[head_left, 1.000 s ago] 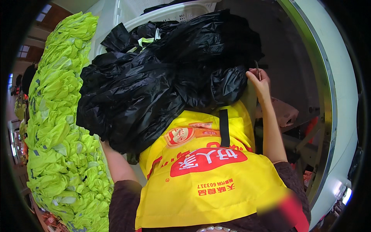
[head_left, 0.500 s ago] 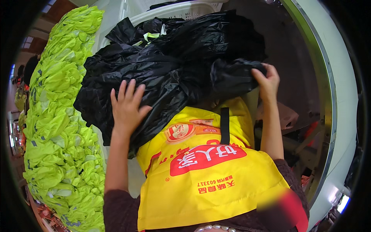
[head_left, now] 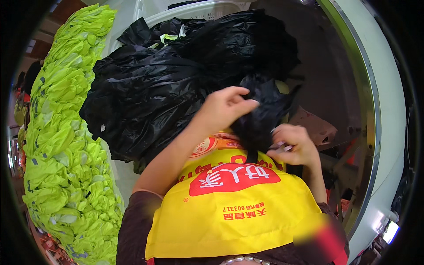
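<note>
A large heap of thin black fabric garments (head_left: 150, 95) spreads in front of me over the worktop and a white basket. My left hand (head_left: 227, 106) is over the heap's near right part, fingers half curled, thumb and forefinger apart. Beside its fingertips hangs a gathered black fabric piece (head_left: 258, 117), smeared by motion, its lower end over my apron. Close to that lower end, my right hand (head_left: 296, 145) is closed round a small shiny metal tool (head_left: 282, 147); its exact kind is unclear. Between the fabric folds at the far side shows a pale green scrap (head_left: 170, 38).
A long pile of fluorescent yellow-green garments (head_left: 66, 132) runs along the left. Behind the black heap stands a white plastic basket (head_left: 216, 9). To the right, a pale curved metal-edged surface (head_left: 375, 88) borders a dark gap, with a torn cardboard box (head_left: 316, 126) below.
My left hand has left the black heap's left part and moved right. My right hand has let go of the fabric edge and come down and nearer, the metal tool now showing.
</note>
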`<state>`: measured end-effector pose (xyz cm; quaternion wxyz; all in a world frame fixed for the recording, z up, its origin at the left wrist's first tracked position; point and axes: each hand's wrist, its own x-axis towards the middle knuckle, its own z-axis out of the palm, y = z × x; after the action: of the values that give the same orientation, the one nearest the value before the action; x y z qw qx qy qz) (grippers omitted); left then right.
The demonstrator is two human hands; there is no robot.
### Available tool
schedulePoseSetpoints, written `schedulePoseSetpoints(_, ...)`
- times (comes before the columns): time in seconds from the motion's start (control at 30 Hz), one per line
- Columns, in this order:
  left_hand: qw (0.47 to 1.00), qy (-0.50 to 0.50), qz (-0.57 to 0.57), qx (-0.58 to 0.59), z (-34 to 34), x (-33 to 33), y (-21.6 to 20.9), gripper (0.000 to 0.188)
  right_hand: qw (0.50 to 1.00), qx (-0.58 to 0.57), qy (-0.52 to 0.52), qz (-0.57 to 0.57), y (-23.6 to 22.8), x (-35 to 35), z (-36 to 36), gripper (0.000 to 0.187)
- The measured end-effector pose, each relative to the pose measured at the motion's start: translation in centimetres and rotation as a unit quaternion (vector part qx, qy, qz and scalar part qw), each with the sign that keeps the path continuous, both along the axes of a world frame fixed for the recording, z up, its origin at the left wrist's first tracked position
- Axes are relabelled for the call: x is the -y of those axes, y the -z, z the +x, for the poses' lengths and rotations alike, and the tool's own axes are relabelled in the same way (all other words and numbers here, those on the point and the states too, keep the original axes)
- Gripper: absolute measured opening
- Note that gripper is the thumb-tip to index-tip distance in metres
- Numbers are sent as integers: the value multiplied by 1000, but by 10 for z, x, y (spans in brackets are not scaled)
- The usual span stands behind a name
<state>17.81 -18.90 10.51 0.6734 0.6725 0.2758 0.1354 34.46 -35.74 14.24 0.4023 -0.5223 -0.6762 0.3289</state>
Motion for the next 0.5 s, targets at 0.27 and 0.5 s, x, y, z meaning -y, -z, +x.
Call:
schedulePoseSetpoints(0.27, 945, 219, 221, -106, 28, 50, 67, 24, 983, -93, 53, -148, 11, 10, 8, 13)
schedulePoseSetpoints(0.5, 962, 30, 272, 12, 58, 8, 81, 18, 947, -13, 299, -115, 80, -35, 15, 19)
